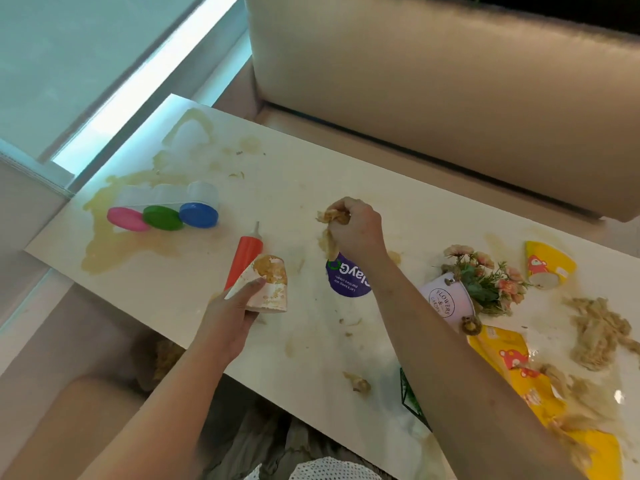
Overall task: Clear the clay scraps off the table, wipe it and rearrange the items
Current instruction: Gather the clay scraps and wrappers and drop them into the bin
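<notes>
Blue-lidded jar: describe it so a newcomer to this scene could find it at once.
On the white table, look to the far left end, where three clear jars sit in a row. The blue-lidded jar is the rightmost, nearest the red bottle; its neighbours carry a green lid and a pink lid.

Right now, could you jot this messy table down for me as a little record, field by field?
Left hand: holds a paper cup with clay scraps inside
Right hand: grips a clump of clay
Far left: three jars with pink, green and blue lids
Right side: flower pot tipped over; yellow cup on its side; clay pile
Table: smeared, not yet wiped
</notes>
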### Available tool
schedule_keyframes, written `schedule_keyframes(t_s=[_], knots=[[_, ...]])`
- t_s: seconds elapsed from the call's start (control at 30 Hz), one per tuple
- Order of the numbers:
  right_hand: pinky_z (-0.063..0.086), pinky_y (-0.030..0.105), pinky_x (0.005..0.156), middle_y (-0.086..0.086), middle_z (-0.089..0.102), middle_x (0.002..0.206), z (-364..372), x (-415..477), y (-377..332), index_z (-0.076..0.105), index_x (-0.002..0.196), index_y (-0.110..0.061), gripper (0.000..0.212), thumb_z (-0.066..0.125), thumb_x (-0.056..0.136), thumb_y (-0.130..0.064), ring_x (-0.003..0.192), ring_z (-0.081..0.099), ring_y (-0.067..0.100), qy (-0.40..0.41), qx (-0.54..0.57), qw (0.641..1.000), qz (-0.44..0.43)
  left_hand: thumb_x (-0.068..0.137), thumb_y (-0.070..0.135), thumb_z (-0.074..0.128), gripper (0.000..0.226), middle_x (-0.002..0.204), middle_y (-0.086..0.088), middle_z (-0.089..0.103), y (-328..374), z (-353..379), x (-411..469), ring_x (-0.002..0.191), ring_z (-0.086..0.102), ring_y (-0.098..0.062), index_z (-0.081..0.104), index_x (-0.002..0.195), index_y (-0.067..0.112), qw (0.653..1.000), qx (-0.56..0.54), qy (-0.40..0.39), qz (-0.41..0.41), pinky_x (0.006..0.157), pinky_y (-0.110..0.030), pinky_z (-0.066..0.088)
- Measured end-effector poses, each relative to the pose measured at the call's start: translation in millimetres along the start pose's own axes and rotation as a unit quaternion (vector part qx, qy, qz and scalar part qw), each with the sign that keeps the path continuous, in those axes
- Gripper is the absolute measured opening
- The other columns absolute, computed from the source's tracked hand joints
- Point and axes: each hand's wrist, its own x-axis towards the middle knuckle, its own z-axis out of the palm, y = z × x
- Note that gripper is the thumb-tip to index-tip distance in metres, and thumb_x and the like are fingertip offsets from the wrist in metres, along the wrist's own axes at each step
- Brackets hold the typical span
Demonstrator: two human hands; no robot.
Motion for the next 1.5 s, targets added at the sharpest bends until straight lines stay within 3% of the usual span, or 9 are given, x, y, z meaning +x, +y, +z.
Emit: schedule_keyframes(t_s=[0.27, 0.43, 0.57, 0.7, 0.9, 1.03, 1.17, 1.33, 1.5], knots=[[0.041, 0.006, 0.064, -0.006, 0.067, 0.092, 60.5, -49.4, -60.4, 0.073, 0.096, -0.019, 0.022, 0.062, 0.085, -0.002, 0.083, 0.061, 0.005, -0.109, 0.044, 0.993, 0.003, 0.094, 0.011, 0.071, 0.041, 0.124, -0.01, 0.073, 13.3, -89.3, -15.3, 0.116, 0.07, -0.027, 0.06, 0.133, 0.003, 0.998, -0.051, 0.041, 0.005, 0.111, -0.043, 0.048], [0.04, 0.002, 0.057, -0.01, 0.066, 0.086, 124.3, -76.7, -98.4, 0.071, 0.098, -0.018, 0.021, 0.064, 0.086, -0.002, 0.078, 0.062, 0.002, -0.183, 0.064, 0.981, 0.017, 0.097, 0.009, 0.068, 0.033, 0.12, -0.012, 0.074, 24.0, -153.0, -27.0, 0.111, 0.072, -0.025, 0.06, 0.128, 0.002, 0.99, -0.094, 0.1, 0.022, 0.099, -0.037, 0.054], [0.056, 0.025, 0.078, -0.01, 0.069, 0.087, 186.6, -93.9, -128.8, 0.07, 0.089, -0.029, 0.019, 0.069, 0.085, -0.01, 0.087, 0.067, 0.01, -0.217, 0.054, 0.975, 0.004, 0.096, 0.008, 0.069, 0.03, 0.119, -0.013, 0.074, 35.1, -211.9, -25.7, 0.107, 0.074, -0.024, 0.06, 0.124, 0.002, 0.981, -0.121, 0.149, 0.032, 0.093, -0.037, 0.057], [0.058, 0.037, 0.084, -0.007, 0.071, 0.091, 250.5, -109.5, -157.9, 0.07, 0.086, -0.034, 0.021, 0.07, 0.081, -0.014, 0.091, 0.067, 0.015, -0.258, 0.035, 0.966, -0.009, 0.096, 0.005, 0.067, 0.029, 0.118, -0.013, 0.072, 43.5, -276.7, -15.8, 0.106, 0.071, -0.025, 0.058, 0.123, 0.003, 0.97, -0.135, 0.202, 0.028, 0.087, -0.035, 0.058], [0.056, 0.032, 0.078, -0.006, 0.071, 0.092, 346.9, -128.9, -193.7, 0.074, 0.094, -0.025, 0.019, 0.069, 0.08, -0.012, 0.087, 0.066, 0.013, -0.311, 0.019, 0.95, 0.003, 0.093, 0.008, 0.071, 0.026, 0.117, -0.009, 0.072, 44.9, -380.1, 10.9, 0.103, 0.072, -0.024, 0.06, 0.117, 0.012, 0.96, -0.12, 0.253, 0.009, 0.096, -0.043, 0.058], [0.049, 0.021, 0.07, -0.005, 0.071, 0.098, 409.8, -142.0, -206.3, 0.074, 0.102, -0.023, 0.02, 0.072, 0.085, -0.014, 0.086, 0.065, 0.008, -0.342, 0.012, 0.939, 0.001, 0.079, 0.03, 0.085, 0.041, 0.117, -0.002, 0.074, 47.5, -441.5, 31.9, 0.103, 0.074, -0.022, 0.066, 0.115, 0.023, 0.958, -0.086, 0.272, 0.003, 0.097, -0.048, 0.058], [0.049, 0.017, 0.073, -0.01, 0.069, 0.1, 461.3, -160.8, -205.3, 0.072, 0.107, -0.026, 0.02, 0.072, 0.09, -0.015, 0.09, 0.065, 0.004, -0.37, -0.004, 0.929, 0.009, 0.086, 0.029, 0.08, 0.02, 0.112, 0.0, 0.074, 49.9, -474.6, 44.2, 0.102, 0.073, -0.024, 0.066, 0.101, 0.029, 0.949, -0.041, 0.311, -0.004, 0.095, -0.05, 0.059], [0.057, 0.022, 0.086, -0.014, 0.067, 0.103, 517.1, -172.0, -180.7, 0.067, 0.108, -0.033, 0.023, 0.067, 0.096, -0.013, 0.098, 0.065, 0.004, -0.408, -0.027, 0.912, 0.034, 0.087, 0.034, 0.07, 0.031, 0.116, -0.002, 0.073, 41.6, -494.5, 72.9, 0.099, 0.072, -0.02, 0.065, 0.116, 0.024, 0.938, 0.009, 0.347, -0.009, 0.093, -0.048, 0.06], [0.053, 0.018, 0.082, -0.016, 0.064, 0.105, 585.6, -167.3, -120.7, 0.064, 0.104, -0.037, 0.031, 0.063, 0.097, -0.007, 0.099, 0.063, 0.004, -0.424, -0.052, 0.902, 0.061, 0.092, 0.029, 0.069, 0.039, 0.12, 0.001, 0.068, 6.3, -508.8, 133.8, 0.103, 0.067, -0.02, 0.064, 0.129, 0.018, 0.925, 0.087, 0.371, -0.011, 0.084, -0.036, 0.058]])
